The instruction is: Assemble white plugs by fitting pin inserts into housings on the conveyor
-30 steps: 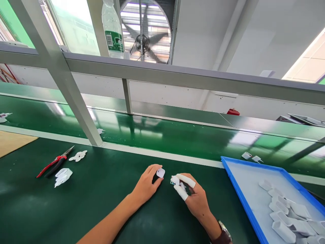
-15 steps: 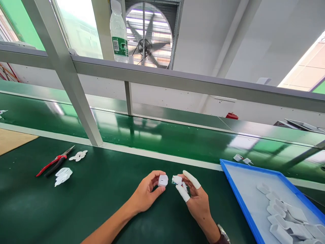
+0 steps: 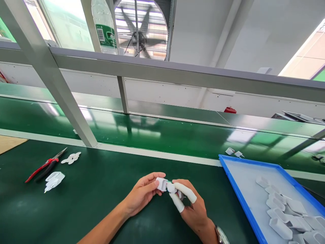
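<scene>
A small white plastic housing (image 3: 161, 184) is gripped between the thumb and fingers of my left hand (image 3: 142, 191). Right beside it, my right hand (image 3: 194, 206), with white covers on its thumb and one finger, pinches a small white part with a bit of green on it (image 3: 171, 187). The green end of that part is at the open side of the housing; whether it reaches inside is too small to tell. Both hands are held above the dark green table (image 3: 109, 179).
A blue-rimmed tray (image 3: 240, 200) holding several white housings (image 3: 280, 227) is at the right. Pliers (image 3: 47, 165) and flat white pieces (image 3: 54, 181) lie at the left. Two small white parts (image 3: 234, 152) sit on the green belt (image 3: 177, 135) behind. A metal post (image 3: 61, 91) rises at the left.
The white housing and the part in my right hand have come together. My left hand has turned the housing sideways. The whole view has shifted slightly.
</scene>
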`<state>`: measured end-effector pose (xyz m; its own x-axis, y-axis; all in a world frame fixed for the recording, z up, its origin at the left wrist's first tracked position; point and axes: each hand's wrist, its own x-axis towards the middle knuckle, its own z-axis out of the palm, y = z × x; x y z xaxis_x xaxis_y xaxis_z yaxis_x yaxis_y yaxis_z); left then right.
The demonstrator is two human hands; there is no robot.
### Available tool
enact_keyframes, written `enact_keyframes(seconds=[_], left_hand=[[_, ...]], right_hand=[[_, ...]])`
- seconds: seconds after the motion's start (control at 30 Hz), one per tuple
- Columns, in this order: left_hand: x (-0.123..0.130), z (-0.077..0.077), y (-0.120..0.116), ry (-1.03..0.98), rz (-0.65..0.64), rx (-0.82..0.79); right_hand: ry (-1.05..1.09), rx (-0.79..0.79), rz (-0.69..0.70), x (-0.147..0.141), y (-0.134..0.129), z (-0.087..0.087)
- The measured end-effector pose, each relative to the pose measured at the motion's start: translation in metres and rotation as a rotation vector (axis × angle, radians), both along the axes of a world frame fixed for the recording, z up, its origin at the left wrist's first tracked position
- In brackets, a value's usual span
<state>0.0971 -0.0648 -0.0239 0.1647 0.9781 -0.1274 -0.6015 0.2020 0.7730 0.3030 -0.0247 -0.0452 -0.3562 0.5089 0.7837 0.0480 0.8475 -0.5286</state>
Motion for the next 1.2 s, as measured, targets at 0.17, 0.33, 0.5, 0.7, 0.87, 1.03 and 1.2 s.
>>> enact_keyframes(seconds=[0.17, 0.33, 0.5, 0.7, 0.87, 1.03, 1.2], left_hand=[[0.0, -0.001, -0.001, 0.021, 0.009, -0.002], [0.0, -0.003, -0.001, 0.039, 0.008, -0.004], [0.0, -0.002, -0.002, 0.056, 0.014, -0.01], [0.001, -0.002, -0.003, 0.051, 0.018, -0.016], [0.008, -0.003, -0.005, 0.019, 0.004, -0.054], [0.014, -0.002, -0.006, -0.011, 0.023, -0.066], [0.014, -0.002, -0.005, -0.04, 0.009, -0.055]], right_hand=[[-0.073, 0.104, -0.004, -0.001, -0.003, 0.007], [-0.103, 0.138, -0.046, -0.003, -0.004, 0.012], [-0.129, 0.157, -0.085, -0.004, -0.004, 0.012], [-0.166, 0.11, -0.08, -0.005, -0.004, 0.01], [-0.176, 0.104, -0.082, -0.007, -0.003, 0.006], [-0.187, 0.12, -0.071, -0.01, -0.007, 0.008], [-0.146, 0.034, -0.035, -0.012, -0.008, 0.006]])
